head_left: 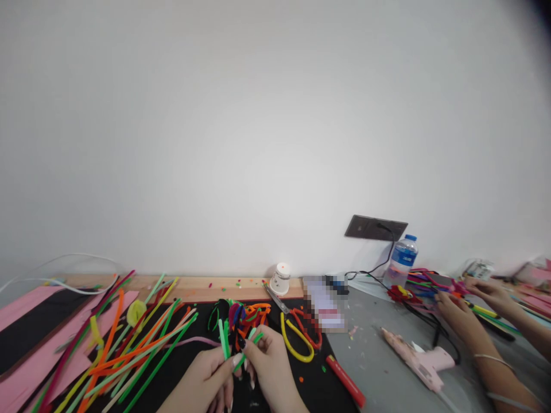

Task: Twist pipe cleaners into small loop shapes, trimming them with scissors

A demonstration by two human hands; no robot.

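Near a dark rectangular socket plate [365, 227] on the white wall [258, 143] stands a clear plastic bottle [403, 259] with a blue cap and label, while a pale pink glue gun [416, 359] lies on the grey tabletop [365, 318] and a small white cup [280, 281] stands by the wall.

A plain, smooth, whitish-grey wall [267, 115] fills the upper and middle frame. Soft light makes it palest around the centre; it turns greyer toward the left and right edges. A dark, blurred patch blots the upper right corner. Right of centre, low on the wall, sits a dark rectangular socket plate [365, 228] with a black cable [392, 244] plugged in. Below, a pale wooden surface [172, 282] meets the wall's foot, with a matte grey area [361, 355] at lower right.
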